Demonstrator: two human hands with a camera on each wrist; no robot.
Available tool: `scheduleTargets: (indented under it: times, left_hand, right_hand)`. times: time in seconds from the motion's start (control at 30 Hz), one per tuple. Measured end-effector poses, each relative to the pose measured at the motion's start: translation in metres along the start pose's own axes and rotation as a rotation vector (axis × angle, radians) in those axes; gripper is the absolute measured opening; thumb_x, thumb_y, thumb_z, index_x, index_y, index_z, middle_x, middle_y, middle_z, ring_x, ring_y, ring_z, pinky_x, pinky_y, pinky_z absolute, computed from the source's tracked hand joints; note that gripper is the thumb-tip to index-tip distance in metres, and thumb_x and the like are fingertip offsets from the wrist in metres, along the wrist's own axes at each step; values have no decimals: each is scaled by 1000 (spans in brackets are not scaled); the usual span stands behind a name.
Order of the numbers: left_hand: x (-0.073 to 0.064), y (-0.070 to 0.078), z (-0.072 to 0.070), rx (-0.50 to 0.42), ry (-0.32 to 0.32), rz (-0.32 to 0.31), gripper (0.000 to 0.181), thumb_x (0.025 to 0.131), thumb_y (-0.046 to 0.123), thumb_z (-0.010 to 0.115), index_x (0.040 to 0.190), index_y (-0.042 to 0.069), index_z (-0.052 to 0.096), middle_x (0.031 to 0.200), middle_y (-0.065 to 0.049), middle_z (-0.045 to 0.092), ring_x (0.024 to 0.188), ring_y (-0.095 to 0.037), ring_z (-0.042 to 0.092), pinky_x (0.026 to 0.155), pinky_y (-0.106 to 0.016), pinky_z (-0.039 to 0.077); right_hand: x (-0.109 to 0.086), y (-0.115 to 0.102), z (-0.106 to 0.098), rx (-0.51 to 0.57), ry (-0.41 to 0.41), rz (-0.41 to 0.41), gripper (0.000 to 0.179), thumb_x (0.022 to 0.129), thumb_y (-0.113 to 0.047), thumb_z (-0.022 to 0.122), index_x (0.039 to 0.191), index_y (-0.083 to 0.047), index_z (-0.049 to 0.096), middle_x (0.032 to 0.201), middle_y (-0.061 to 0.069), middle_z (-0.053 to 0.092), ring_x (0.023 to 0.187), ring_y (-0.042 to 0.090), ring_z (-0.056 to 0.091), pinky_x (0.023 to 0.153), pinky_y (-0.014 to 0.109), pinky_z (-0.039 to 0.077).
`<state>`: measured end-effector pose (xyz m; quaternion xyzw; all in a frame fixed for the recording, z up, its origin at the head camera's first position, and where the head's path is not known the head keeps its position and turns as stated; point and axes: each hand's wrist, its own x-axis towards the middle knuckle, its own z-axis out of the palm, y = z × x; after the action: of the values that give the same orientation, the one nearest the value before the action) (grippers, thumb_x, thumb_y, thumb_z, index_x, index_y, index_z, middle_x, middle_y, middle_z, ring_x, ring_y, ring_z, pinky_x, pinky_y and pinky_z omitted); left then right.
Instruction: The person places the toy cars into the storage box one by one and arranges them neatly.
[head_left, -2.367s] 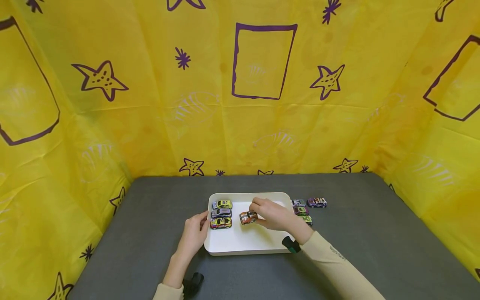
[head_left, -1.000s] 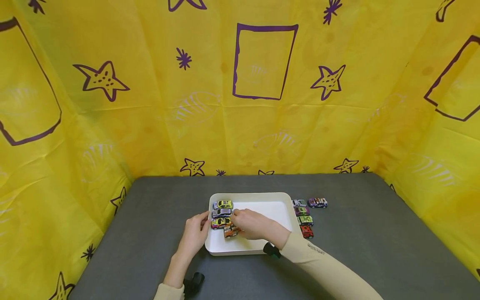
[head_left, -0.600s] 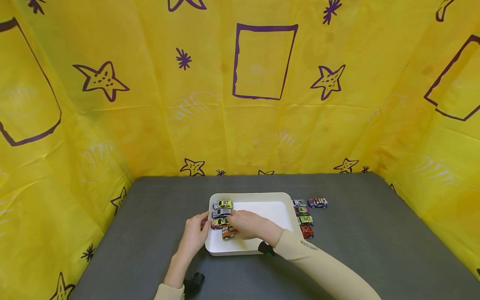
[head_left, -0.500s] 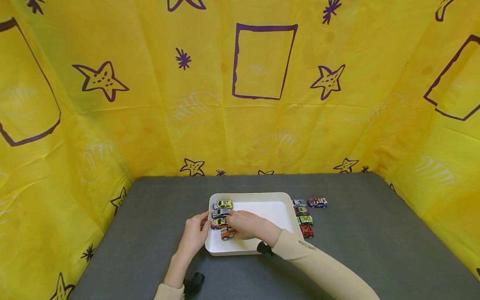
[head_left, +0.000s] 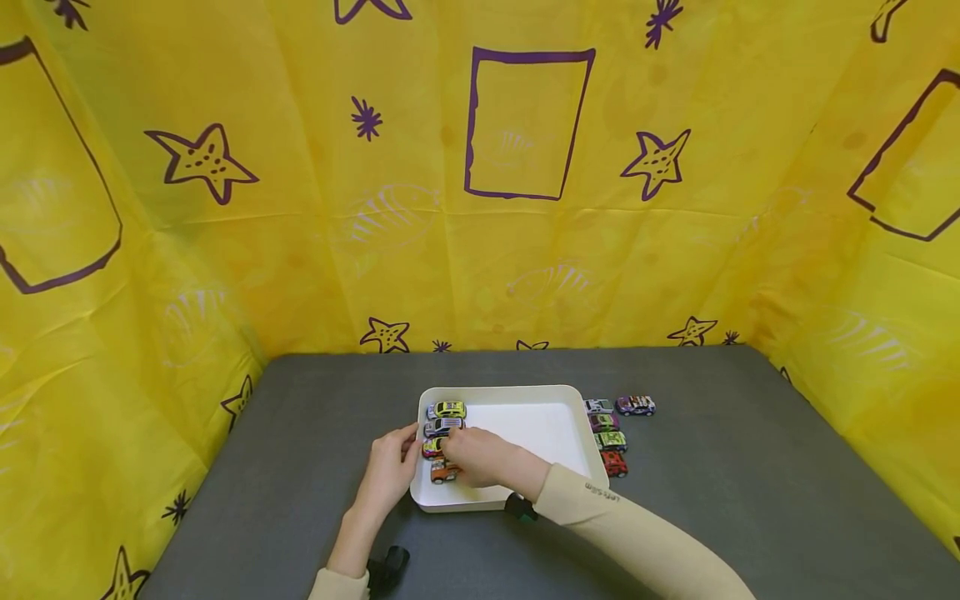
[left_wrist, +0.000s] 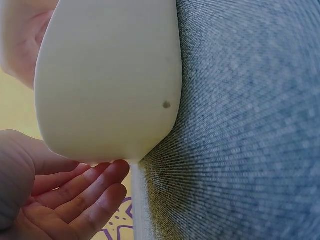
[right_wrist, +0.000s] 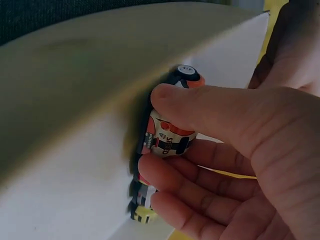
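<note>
My right hand (head_left: 483, 458) pinches an orange toy car (head_left: 441, 472) between thumb and fingers, low in the white tray (head_left: 547, 442) at its left side. In the right wrist view, the toy car shows lettering and a black wheel beside my thumb. Behind it lie a yellow-and-red car (head_left: 432, 448), partly covered by the hand, a silver-purple car (head_left: 441, 427) and a yellow car (head_left: 450, 408). With thumb and fairly straight fingers, my left hand (head_left: 386, 467) touches the tray's outer left wall, seen close in the left wrist view.
Along the tray's right side sit a grey car (head_left: 598, 406), a purple-green car (head_left: 604, 422), a green car (head_left: 611, 442) and a red car (head_left: 613, 464). A purple car (head_left: 635, 405) lies farther right. Yellow patterned cloth (head_left: 480, 275) surrounds the dark table (head_left: 322, 400).
My right hand has carried the orange car from the tray's middle leftward and nearer, to the front of the row. The red car has come into sight. My left hand stays put.
</note>
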<state>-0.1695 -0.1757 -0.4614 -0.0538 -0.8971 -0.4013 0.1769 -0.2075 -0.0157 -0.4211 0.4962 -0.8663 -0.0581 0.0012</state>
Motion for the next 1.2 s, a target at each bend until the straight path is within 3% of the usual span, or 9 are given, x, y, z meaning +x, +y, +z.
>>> scheduleTargets:
  times: [0.63,1.0,1.2]
  left_hand:
    - [-1,0,-1,-2,10,31,25,82,-8,60,105,-16,61,84,-20,66,70,-21,63,59,-31,53]
    - [-1,1,-1,-11,24,67,24,80,-12,60,103,-17,61,83,-22,66,69,-24,64,58,-31,53]
    - [-1,1,-1,-9,26,58,24,80,-11,60,103,-17,62,82,-20,66,68,-21,63,57,-29,52]
  right_hand:
    - [5,-7,6,-115,76,-16,22,77,-24,73,95,-12,68,88,-1,60,75,7,56,67,20,48]
    - [7,-8,9,-114,86,-28,23,79,-28,73,96,-14,68,90,-1,61,80,9,57,71,21,48]
    - [4,-6,0,-91,107,-16,29,78,-33,74,98,-12,67,88,-1,60,77,8,57,69,21,48]
